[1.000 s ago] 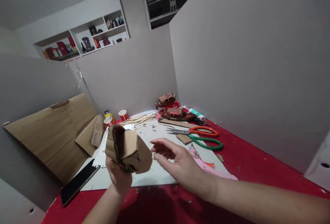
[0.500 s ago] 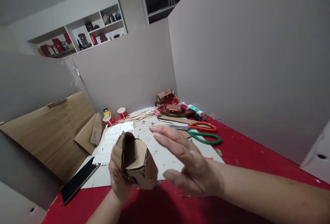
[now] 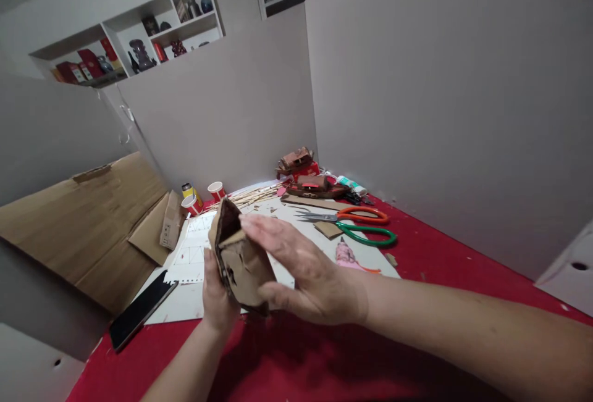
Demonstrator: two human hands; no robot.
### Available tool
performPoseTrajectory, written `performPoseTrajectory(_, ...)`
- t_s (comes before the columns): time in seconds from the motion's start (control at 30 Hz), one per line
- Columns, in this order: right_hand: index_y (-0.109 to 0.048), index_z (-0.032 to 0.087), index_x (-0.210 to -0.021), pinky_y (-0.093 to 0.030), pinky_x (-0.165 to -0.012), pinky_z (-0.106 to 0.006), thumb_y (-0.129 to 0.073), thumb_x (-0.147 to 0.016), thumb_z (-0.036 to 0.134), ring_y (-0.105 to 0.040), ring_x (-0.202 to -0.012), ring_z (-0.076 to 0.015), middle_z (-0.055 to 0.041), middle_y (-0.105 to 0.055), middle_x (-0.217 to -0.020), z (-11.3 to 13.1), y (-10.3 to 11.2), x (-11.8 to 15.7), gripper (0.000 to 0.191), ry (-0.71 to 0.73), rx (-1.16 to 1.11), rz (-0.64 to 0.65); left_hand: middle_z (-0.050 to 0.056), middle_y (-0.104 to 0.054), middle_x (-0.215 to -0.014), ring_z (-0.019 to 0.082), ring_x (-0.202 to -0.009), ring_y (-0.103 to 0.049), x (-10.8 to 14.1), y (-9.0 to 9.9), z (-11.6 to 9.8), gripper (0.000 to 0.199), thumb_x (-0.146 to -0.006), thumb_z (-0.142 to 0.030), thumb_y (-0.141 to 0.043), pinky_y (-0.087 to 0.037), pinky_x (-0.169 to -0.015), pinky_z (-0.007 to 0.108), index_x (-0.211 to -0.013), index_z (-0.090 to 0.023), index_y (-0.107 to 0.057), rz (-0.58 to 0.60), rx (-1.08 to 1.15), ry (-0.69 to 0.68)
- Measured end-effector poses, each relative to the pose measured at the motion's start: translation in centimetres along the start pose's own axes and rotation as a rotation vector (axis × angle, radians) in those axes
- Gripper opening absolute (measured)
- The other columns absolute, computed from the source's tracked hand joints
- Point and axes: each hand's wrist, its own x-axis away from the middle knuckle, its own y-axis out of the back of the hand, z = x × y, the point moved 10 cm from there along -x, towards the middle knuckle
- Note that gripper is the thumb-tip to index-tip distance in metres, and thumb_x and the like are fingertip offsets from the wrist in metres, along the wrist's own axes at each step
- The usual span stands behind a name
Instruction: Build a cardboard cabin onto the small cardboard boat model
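A small folded cardboard box (image 3: 248, 269), with an opening at its upper end and a torn spot on its near side, is held up over the front of the table. My left hand (image 3: 218, 297) is wrapped round its left side from below. On the right side, my right hand (image 3: 308, 272) grips it, fingers over the upper edge and thumb against the near face. Just beyond the right hand lie a pink glue gun (image 3: 345, 255), partly hidden, and scissors (image 3: 349, 224) with one orange and one green handle.
A phone (image 3: 142, 315) and a paper with line drawings (image 3: 188, 260) lie at left, beside large cardboard sheets (image 3: 102, 235). Farther back are thin wooden sticks (image 3: 252, 195), paper cups (image 3: 215, 190) and brown model boats (image 3: 315, 187). Grey panels (image 3: 417, 112) enclose the table.
My right hand has moved left from beside the cardboard box and closed onto it. The box has turned, its opening now narrower to view. The pink glue gun has come into sight.
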Motion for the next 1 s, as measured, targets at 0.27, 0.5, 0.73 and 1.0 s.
performPoseTrajectory(0.27,-0.041,0.022,-0.148,-0.038,-0.115,-0.048,-0.05,-0.099,0.036,-0.042,-0.141,-0.0237,-0.0133,-0.05,-0.148,-4.9,1.3,0.5,0.051,-0.353,0.002,0.045,0.011,-0.074,-0.065,0.023,-0.052,-0.069,-0.8,-1.9,2.7,0.055,-0.098,-0.052,-0.039,-0.057,-0.049,0.03,-0.091,-0.008,-0.072,-0.018,0.051,0.349)
performPoseTrajectory(0.5,-0.043,0.019,-0.145,-0.042,-0.111,-0.05,-0.062,-0.09,0.031,-0.049,-0.135,-0.0258,-0.0155,-0.054,-0.144,-5.1,-1.0,1.3,0.059,-0.342,0.021,0.147,0.012,-0.074,-0.068,0.022,-0.061,-0.072,-0.5,-2.1,3.7,0.052,-0.097,-0.05,-0.043,-0.061,-0.065,0.034,-0.083,-0.01,-0.072,-0.013,0.134,0.428)
performPoseTrajectory(0.73,-0.039,0.018,-0.148,-0.04,-0.112,-0.05,-0.066,-0.087,0.033,-0.046,-0.137,-0.0276,-0.0173,-0.05,-0.147,-5.5,-2.7,1.1,0.068,-0.356,-0.011,0.224,0.016,-0.076,-0.077,0.027,-0.077,-0.074,0.0,-1.8,4.0,0.063,-0.096,-0.058,-0.037,-0.059,-0.077,0.04,-0.096,-0.007,-0.073,-0.029,0.17,0.486)
performPoseTrajectory(1.0,-0.036,0.019,-0.15,-0.037,-0.114,-0.053,-0.066,-0.086,0.03,-0.043,-0.139,-0.0281,-0.0181,-0.048,-0.148,-5.5,-3.7,0.7,0.072,-0.345,-0.046,0.245,0.009,-0.074,-0.068,0.024,-0.079,-0.074,-0.2,-1.9,3.6,0.052,-0.097,-0.052,-0.042,-0.058,-0.082,0.035,-0.091,-0.012,-0.074,-0.02,0.173,0.439)
